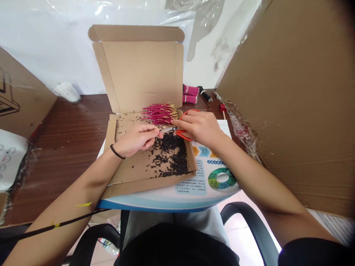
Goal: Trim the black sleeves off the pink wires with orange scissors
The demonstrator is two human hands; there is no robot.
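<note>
My right hand (197,128) is shut on red-handled scissors (183,127), whose steel blades (168,129) point left. My left hand (135,139) pinches close to those blades, seemingly on a thin wire too fine to make out. Beyond the hands, a loose heap of magenta wires with gold pin ends (160,114) lies on the flap of an open cardboard box (138,74). Below the blades, many black snippets (169,155) are scattered in the box. My fingers hide part of the scissors.
The box rests on a printed poster (212,173) on a dark wooden table (66,147). Bundled magenta wires (190,94) and black wires (205,94) lie behind it. Tall cardboard sheets (283,99) stand at the right, and black chair arms (249,221) are below.
</note>
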